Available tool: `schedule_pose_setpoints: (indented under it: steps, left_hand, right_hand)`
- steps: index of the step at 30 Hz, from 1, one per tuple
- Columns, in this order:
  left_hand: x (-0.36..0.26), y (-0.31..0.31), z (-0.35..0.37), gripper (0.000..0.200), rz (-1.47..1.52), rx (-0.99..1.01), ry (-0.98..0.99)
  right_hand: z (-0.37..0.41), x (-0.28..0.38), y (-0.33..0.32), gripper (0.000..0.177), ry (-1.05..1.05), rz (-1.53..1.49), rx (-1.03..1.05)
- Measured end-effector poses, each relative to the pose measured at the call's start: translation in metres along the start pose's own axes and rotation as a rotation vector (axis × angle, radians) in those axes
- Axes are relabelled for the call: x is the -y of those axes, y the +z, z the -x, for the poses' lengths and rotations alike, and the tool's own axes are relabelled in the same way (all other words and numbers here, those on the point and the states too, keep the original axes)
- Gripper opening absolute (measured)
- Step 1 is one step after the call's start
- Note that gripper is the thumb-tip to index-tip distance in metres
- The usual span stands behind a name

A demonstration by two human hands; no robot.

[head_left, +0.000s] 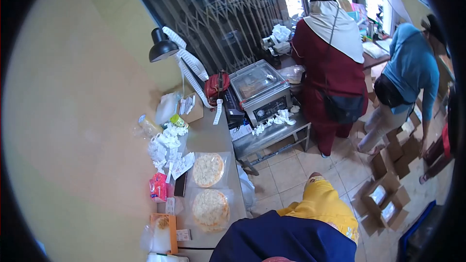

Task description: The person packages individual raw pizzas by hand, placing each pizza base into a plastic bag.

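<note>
Nearer pizza (210, 209) flat in a clear bag on the bench (208, 135), with pale shredded topping. Neither left hand nor right hand in view; cannot tell whether open, closed or gripping.

Outward from there, just beside the nearer pizza on one side, dark blue garment (291, 237) of the wearer; on the wall side, orange-framed holder (173, 235). Just beyond the nearer pizza, farther pizza (208, 170), also bagged, and dark phone (180, 184) towards the wall. Past the nearer pizza and wallward, crumpled paper (160, 149) and pink pack (158, 187). Well beyond it, vacuum sealer (262, 92) on a low metal stand (272, 139).

Main danger, in all likelihood: bag snagged by the loose garment and dragged over the bench edge. Also likely, from one-sided lifting or a tilt: soft base folding, topping sliding into the bag's mouth and spoiling a seal. Loose paper could cling to the bag too.
</note>
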State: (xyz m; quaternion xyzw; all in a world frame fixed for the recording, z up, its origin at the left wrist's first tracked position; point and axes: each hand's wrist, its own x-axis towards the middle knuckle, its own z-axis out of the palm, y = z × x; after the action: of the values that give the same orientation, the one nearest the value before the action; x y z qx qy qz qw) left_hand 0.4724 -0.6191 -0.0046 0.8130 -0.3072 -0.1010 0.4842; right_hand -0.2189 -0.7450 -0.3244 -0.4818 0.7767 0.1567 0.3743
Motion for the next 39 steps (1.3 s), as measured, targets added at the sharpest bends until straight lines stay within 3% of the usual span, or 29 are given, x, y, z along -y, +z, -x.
schedule_pose_setpoints:
  steps: [4, 7, 9, 13, 16, 17, 20, 22, 25, 29, 31, 32, 34, 36, 39]
  left_hand:
    - [-0.043, 0.015, 0.026, 0.05, 0.102, 0.091, 0.077]
    - [-0.071, 0.024, 0.048, 0.051, 0.179, 0.17, 0.131]
    - [-0.085, 0.028, 0.061, 0.051, 0.229, 0.222, 0.165]
    - [-0.106, 0.03, 0.085, 0.052, 0.31, 0.323, 0.216]
    - [-0.116, 0.029, 0.1, 0.052, 0.363, 0.388, 0.245]
    - [-0.119, 0.029, 0.104, 0.052, 0.38, 0.41, 0.252]
    - [-0.129, 0.03, 0.117, 0.053, 0.422, 0.482, 0.274]
    - [-0.135, 0.031, 0.125, 0.053, 0.445, 0.531, 0.292]
    - [-0.146, 0.034, 0.135, 0.054, 0.491, 0.603, 0.316]
    - [-0.155, 0.032, 0.145, 0.055, 0.551, 0.689, 0.347]
    - [-0.163, 0.029, 0.149, 0.055, 0.565, 0.717, 0.366]
    - [-0.164, 0.028, 0.15, 0.055, 0.574, 0.739, 0.372]
    - [-0.171, 0.025, 0.151, 0.056, 0.59, 0.771, 0.389]
    - [-0.175, 0.027, 0.153, 0.056, 0.602, 0.807, 0.407]
    - [-0.176, 0.033, 0.156, 0.057, 0.608, 0.855, 0.419]
  right_hand:
    - [-0.023, 0.009, 0.024, 0.03, -0.078, -0.103, -0.1]
    - [-0.023, 0.031, 0.008, 0.027, -0.101, -0.179, 0.043]
    - [0.008, 0.039, -0.005, 0.026, -0.065, -0.31, -0.055]
    - [0.023, 0.018, 0.002, 0.027, -0.009, -0.409, -0.128]
    - [0.018, -0.011, 0.021, 0.027, 0.027, -0.391, -0.044]
    - [-0.008, -0.021, 0.034, 0.026, -0.051, -0.287, 0.013]
    - [0.018, -0.014, 0.031, 0.023, 0.004, -0.431, -0.09]
    - [0.042, 0.012, 0.012, 0.022, -0.093, -0.479, -0.197]
    - [0.051, 0.079, -0.009, 0.018, -0.563, -0.143, -0.482]
    - [0.171, 0.169, -0.05, 0.025, -0.858, -1.036, 0.096]
    - [0.215, 0.205, -0.05, 0.043, -1.035, -0.892, 0.382]
    - [0.236, 0.22, -0.038, 0.053, -1.05, -0.997, 0.608]
    - [0.283, 0.228, -0.032, 0.058, -0.902, -1.139, 1.134]
    - [0.303, 0.23, -0.023, 0.067, -0.905, -1.221, 1.58]
    - [0.304, 0.24, -0.016, 0.077, -1.174, -1.332, 1.662]
